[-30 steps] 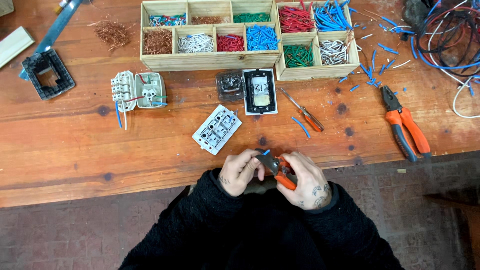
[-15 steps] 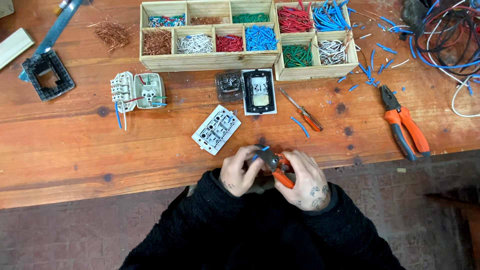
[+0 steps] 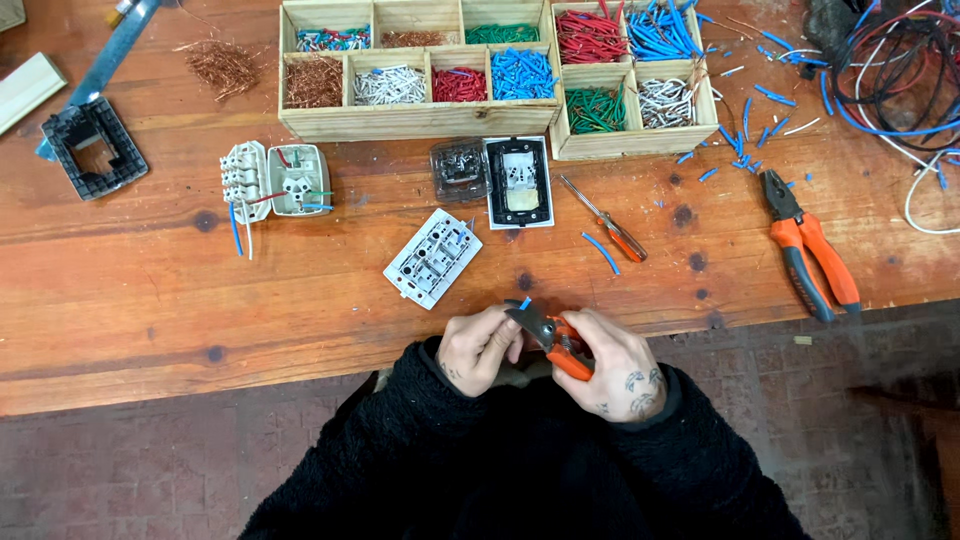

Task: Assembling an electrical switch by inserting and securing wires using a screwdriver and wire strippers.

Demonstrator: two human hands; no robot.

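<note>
At the near edge of the wooden workbench (image 3: 150,290), my right hand (image 3: 612,366) grips small orange-handled cutters (image 3: 548,332). Their dark jaws point left, at a short blue wire piece (image 3: 523,302). My left hand (image 3: 476,346) pinches that wire between thumb and fingers, right against the jaws. A white switch module (image 3: 432,258) lies face up just beyond my hands. Behind it sit a black-framed switch plate (image 3: 519,182) and a clear module (image 3: 459,170).
Wooden compartment trays (image 3: 420,120) at the back hold cut wires sorted by colour and copper strands. A small screwdriver (image 3: 606,220) and large orange pliers (image 3: 808,242) lie to the right, white socket parts (image 3: 275,182) to the left. Coiled cables (image 3: 900,70) fill the far right corner.
Both hands stay together at the bench edge. They have shifted slightly, and the blue wire end shows a little more above the cutter jaws.
</note>
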